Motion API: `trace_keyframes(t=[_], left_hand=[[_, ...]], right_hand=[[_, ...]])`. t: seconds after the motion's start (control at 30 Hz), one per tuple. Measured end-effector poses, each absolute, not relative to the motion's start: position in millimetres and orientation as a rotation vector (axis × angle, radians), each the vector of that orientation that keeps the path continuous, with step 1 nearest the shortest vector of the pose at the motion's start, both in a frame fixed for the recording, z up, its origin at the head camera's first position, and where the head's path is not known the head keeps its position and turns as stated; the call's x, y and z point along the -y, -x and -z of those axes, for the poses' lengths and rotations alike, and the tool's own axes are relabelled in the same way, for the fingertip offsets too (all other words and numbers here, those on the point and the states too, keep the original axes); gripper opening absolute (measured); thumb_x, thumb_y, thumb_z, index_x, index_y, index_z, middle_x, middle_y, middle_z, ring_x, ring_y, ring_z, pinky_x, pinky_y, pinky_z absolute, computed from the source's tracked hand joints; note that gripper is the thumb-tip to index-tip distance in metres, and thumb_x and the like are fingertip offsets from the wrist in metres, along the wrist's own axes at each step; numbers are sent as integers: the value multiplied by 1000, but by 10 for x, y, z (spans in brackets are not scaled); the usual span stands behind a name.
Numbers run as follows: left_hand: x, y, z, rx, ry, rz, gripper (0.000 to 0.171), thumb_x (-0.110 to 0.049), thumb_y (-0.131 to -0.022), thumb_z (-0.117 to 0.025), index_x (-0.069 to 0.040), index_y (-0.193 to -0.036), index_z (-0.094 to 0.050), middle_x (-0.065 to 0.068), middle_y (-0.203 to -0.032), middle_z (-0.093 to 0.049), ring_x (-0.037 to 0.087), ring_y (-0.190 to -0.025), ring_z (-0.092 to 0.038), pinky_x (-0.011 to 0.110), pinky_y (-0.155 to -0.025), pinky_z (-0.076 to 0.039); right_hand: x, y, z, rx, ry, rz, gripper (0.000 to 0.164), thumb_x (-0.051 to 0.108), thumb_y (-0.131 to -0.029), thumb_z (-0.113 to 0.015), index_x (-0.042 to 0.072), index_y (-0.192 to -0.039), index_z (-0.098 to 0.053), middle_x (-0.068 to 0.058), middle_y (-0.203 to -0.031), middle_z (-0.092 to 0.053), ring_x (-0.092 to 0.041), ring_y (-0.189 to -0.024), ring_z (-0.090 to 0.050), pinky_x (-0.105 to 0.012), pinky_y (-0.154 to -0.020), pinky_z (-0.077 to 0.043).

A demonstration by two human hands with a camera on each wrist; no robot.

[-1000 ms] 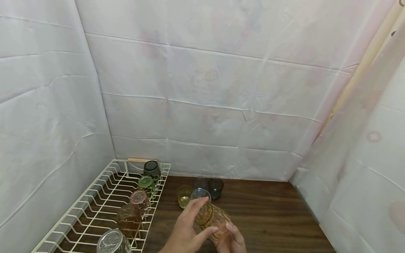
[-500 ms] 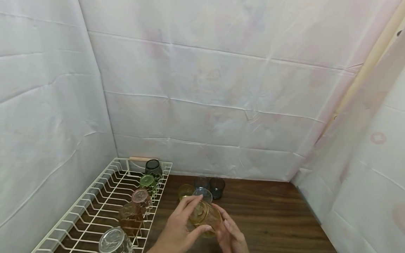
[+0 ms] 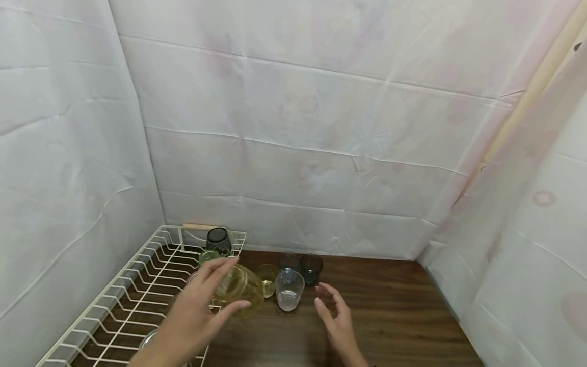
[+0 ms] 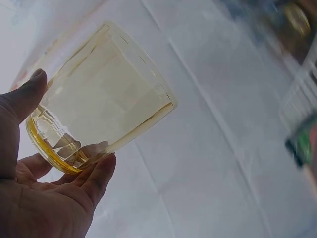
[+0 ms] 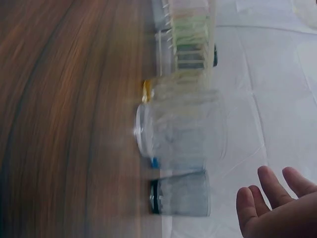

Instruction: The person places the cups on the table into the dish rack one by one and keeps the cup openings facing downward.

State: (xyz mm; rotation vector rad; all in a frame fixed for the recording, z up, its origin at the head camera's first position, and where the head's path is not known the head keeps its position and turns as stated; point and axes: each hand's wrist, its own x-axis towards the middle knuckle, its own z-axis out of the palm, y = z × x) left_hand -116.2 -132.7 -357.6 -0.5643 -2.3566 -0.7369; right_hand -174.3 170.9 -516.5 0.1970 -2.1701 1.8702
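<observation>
My left hand (image 3: 190,313) grips a yellow glass tumbler (image 3: 243,291) between thumb and fingers, over the right edge of the rack. In the left wrist view the same tumbler (image 4: 106,94) is tilted, its thick base toward the palm and its mouth pointing away. My right hand (image 3: 338,322) hovers over the table with loosely bent fingers and nothing in them. Nearest to it stands a clear glass (image 3: 289,293), upright. Behind that are a second yellow glass (image 3: 268,275), a bluish glass (image 3: 290,261) and a dark grey-blue glass (image 3: 312,269).
A white wire dish rack (image 3: 151,290) runs along the left side. In it, a dark glass (image 3: 218,240) and a green glass (image 3: 208,256) show upside down; other glasses there are mostly hidden by my left arm. White sheeting (image 3: 293,178) walls in the wooden table (image 3: 390,306).
Both hands were on the yellow tumbler, turning it. The right hand has let go and stays on the right; the left has carried the tumbler left toward the rack, uncovering the clear glass.
</observation>
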Motion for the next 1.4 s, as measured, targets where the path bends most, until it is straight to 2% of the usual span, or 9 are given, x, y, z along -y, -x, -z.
trace_keyframes(t=[0.13,0.27,0.37,0.47,0.6,0.8,1.03,1.2,1.4], left_hand=[[1571,1213,3424,2395,517,712,85,-32,-82,-93,-21,-157,-54,1,-140,-62,8,-88,-69,28,-70,-64],[1805,1360,3359,2393,482,660,86,-29,-82,-93,-15,-157,-53,10,-137,-63,15,-86,-68,42,-73,-64],[1963,1531,3365,2358,478,628,86,-23,-79,-95,-8,-154,-55,18,-132,-64,32,-97,-70,57,-80,-61],[2094,1709,3390,2352,471,617,83,-19,-79,-94,-3,-151,-56,23,-128,-64,39,-96,-69,60,-79,-58],[2231,1892,3421,2422,428,617,79,-19,-84,-91,2,-150,-54,30,-129,-61,47,-100,-68,67,-84,-56],[2420,2105,3456,2548,388,628,80,-22,-90,-87,9,-153,-47,38,-136,-55,58,-113,-62,74,-94,-52],[2638,2380,3545,2705,316,618,83,-27,-95,-82,12,-156,-40,44,-143,-46,65,-124,-53,77,-103,-46],[2795,2601,3734,2835,280,631,84,-29,-101,-74,13,-160,-32,46,-146,-42,66,-127,-51,78,-106,-44],[2905,2884,4012,2886,287,581,74,-26,-102,-74,13,-155,-40,45,-143,-46,64,-127,-52,75,-104,-47]], right_hand=[[-1773,1775,5207,2216,-121,-1799,38,16,-104,-69,11,-142,-62,-12,-141,-66,-16,-121,-62,-26,-97,-55],[-1821,1796,5240,2304,-103,-1679,44,22,-103,-71,11,-144,-60,-8,-144,-65,-25,-129,-59,-32,-103,-53],[-1843,1801,5256,2348,-95,-1606,49,25,-102,-73,11,-146,-58,-9,-146,-64,-30,-136,-57,-39,-110,-49],[-1865,1800,5274,2377,-66,-1574,52,29,-101,-75,15,-148,-57,-9,-148,-63,-29,-139,-55,-39,-112,-47],[-1896,1794,5309,2396,-38,-1547,52,31,-101,-75,19,-148,-57,-7,-149,-63,-27,-140,-54,-36,-113,-46],[-1926,1801,5363,2406,-28,-1497,52,32,-99,-77,18,-147,-59,-7,-146,-65,-30,-139,-56,-44,-114,-47],[-1944,1845,5374,2418,-70,-1424,53,30,-99,-77,14,-147,-60,-7,-144,-66,-30,-140,-55,-58,-116,-47],[-1961,1840,5390,2419,-60,-1411,50,30,-101,-76,14,-146,-60,-7,-143,-67,-29,-139,-55,-56,-115,-48],[-1981,1829,5374,2425,-78,-1405,46,27,-103,-72,14,-146,-59,-7,-144,-67,-29,-139,-55,-57,-116,-48]])
